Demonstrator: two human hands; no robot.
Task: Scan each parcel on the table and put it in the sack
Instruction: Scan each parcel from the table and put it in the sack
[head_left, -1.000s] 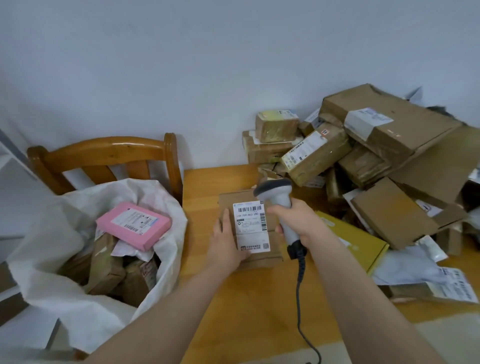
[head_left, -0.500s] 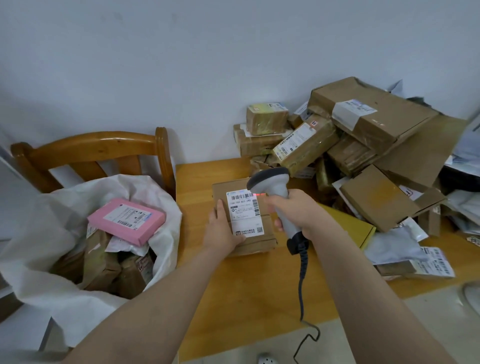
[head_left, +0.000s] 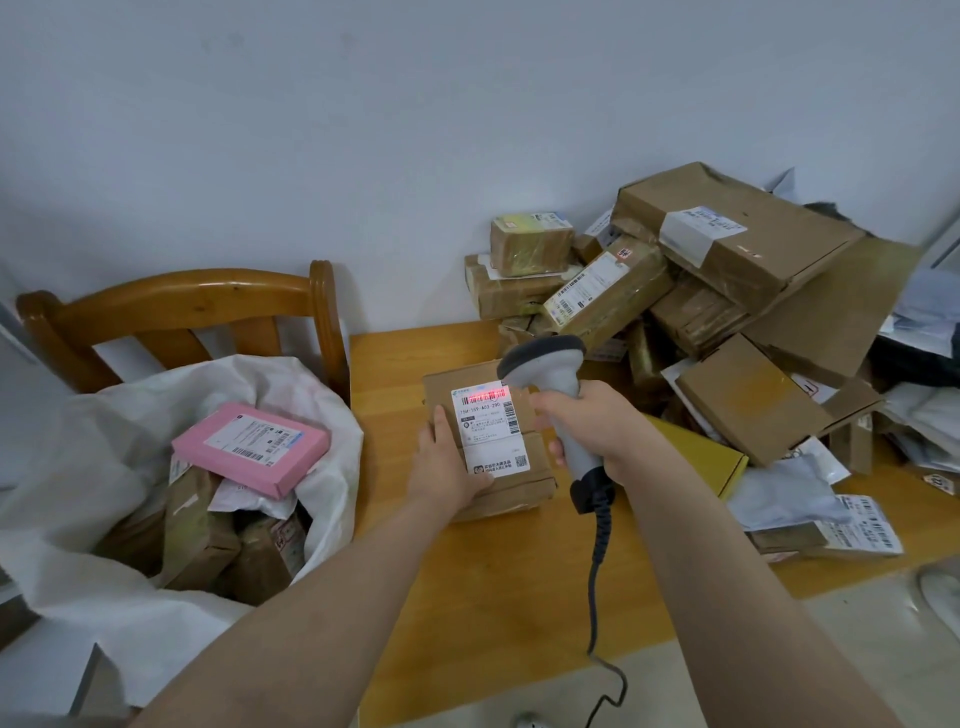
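A: Parcel status?
B: Brown parcel (head_left: 511, 496) lies flat on the counter (head_left: 493, 582) towards its left edge, label (head_left: 491, 441) up. The red scan line (head_left: 485, 398) sits across the top barcode.
A: Hands?
B: Left hand (head_left: 447, 467) lies flat on the parcel's left side, fingers straight. It presses down and does not grip. Right hand (head_left: 592, 431) is wrapped round the scanner (head_left: 545, 364) handle, with the head just above the label's top right corner.
A: Sack?
B: White sack (head_left: 93, 467) is left of the counter, mouth open, in front of a chair (head_left: 182, 296). A pink box (head_left: 249, 449) lies on top of the contents.
A: Risks?
B: My read:
- The beam may clip the barcode's end, giving no read.
- A second barcode runs down the label's right side, so it could read the wrong code.
- The cable (head_left: 597, 545) trails off the front edge and could snag.
- The pile of parcels (head_left: 727, 312) leans just behind the right hand, and a knock could tip it.
- The sack looks fairly full, and the pink box could slide out when the next parcel goes in.
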